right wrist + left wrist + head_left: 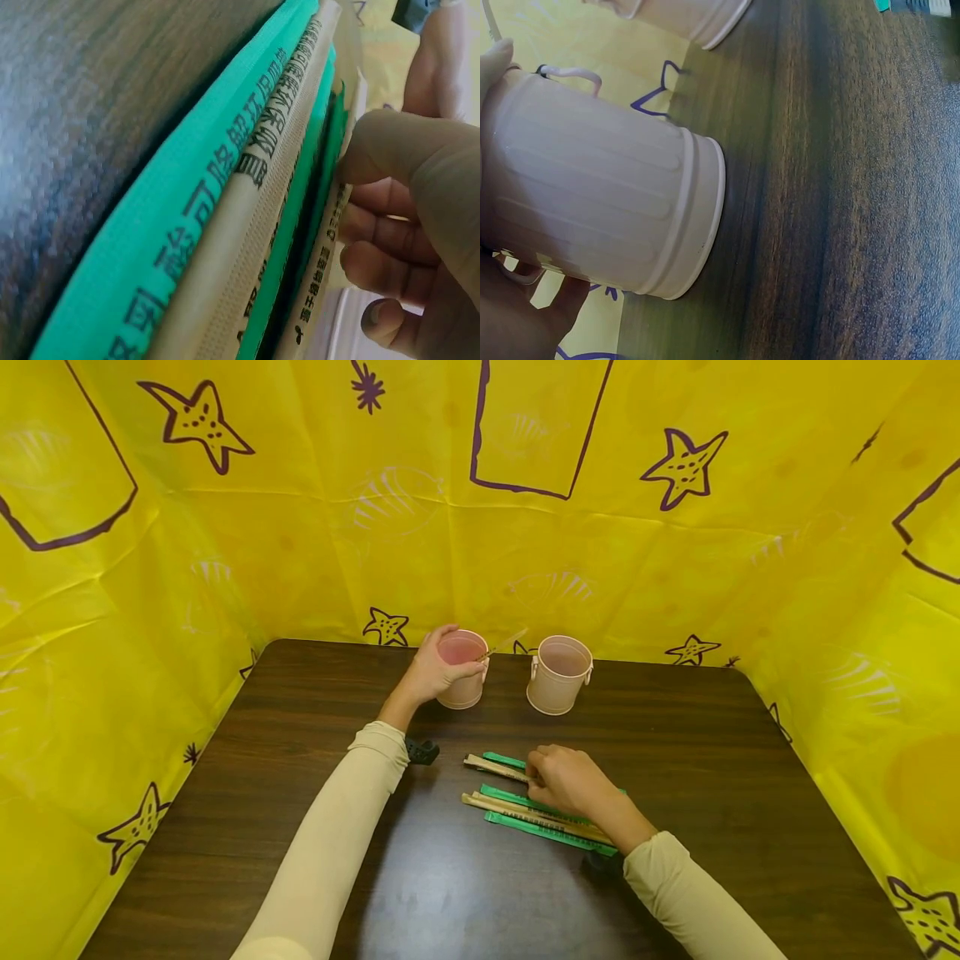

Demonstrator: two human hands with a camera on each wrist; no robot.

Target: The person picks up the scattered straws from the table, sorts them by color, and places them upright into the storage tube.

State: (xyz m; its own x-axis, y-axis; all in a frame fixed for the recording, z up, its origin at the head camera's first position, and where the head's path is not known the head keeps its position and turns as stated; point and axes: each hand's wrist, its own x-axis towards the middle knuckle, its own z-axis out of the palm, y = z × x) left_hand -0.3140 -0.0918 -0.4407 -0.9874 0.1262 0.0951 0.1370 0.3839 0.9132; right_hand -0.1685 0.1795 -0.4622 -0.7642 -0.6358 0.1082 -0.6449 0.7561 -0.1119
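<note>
My left hand point(438, 670) grips the left pale pink bucket point(463, 695) near its rim, thumb on the near side and fingers round the far side. The bucket stands upright in the left wrist view. A thin wrapped straw point(504, 645) leans out over its right rim. My right hand point(573, 781) is over a row of paper-wrapped straws, and its thumb and finger pinch a brown-wrapped straw point(324, 259) at the row's far side. Beside it lie green-wrapped straws point(551, 835) and another brown-wrapped straw point(225, 240). The hand hides part of the row.
A second pale pink bucket point(553, 695) with side handles stands upright to the right of the gripped one. Both are near the back edge of the dark wooden table point(675, 760). Yellow patterned cloth point(450, 527) hangs behind and at both sides.
</note>
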